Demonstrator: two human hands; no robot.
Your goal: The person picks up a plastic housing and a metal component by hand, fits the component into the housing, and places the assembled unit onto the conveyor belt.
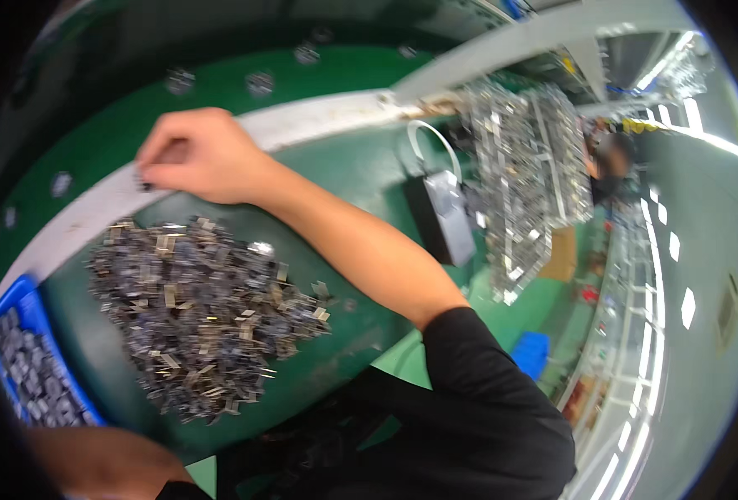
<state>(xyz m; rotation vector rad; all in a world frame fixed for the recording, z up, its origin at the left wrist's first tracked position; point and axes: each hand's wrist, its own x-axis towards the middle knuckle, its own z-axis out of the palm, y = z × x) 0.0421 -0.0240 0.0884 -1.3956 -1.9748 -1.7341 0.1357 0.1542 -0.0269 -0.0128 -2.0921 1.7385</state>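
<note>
My right hand is closed in a pinch above the white rail, beyond the pile. A small dark part shows at its fingertips, too blurred to name more exactly. Nearer to me, a large heap of small metal and dark parts covers much of the green tabletop. My left forearm enters at the lower left, and its hand is outside the picture. Close to that forearm stands a blue bin holding many dark parts.
Past the rail runs a green belt with several small shiny pieces spaced along it. At the right rise stacked clear plastic trays, beside a black-and-grey box with a white cable. Farther off are a blurred person and another blue bin.
</note>
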